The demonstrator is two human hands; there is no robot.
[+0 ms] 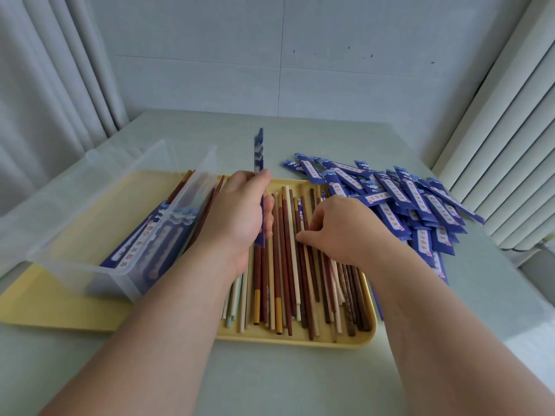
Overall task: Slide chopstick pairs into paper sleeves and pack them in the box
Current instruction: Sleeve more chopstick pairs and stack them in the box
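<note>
My left hand (240, 211) grips a blue paper sleeve (259, 151) edge-on and upright above the yellow tray (297, 339). Several loose chopsticks (282, 265) in brown, cream and gold-tipped colours lie side by side in the tray. My right hand (339, 229) rests on them with curled fingers, fingertips on a dark brown chopstick; whether it pinches one is unclear. A clear plastic box (99, 223) stands on the tray's left part and holds several sleeved chopstick pairs (150, 235) leaning inside.
A heap of empty blue sleeves (414, 202) lies on the pale table to the right of the tray. Curtains hang at the left and a white radiator (516, 145) stands at the right. The wall is close behind the table.
</note>
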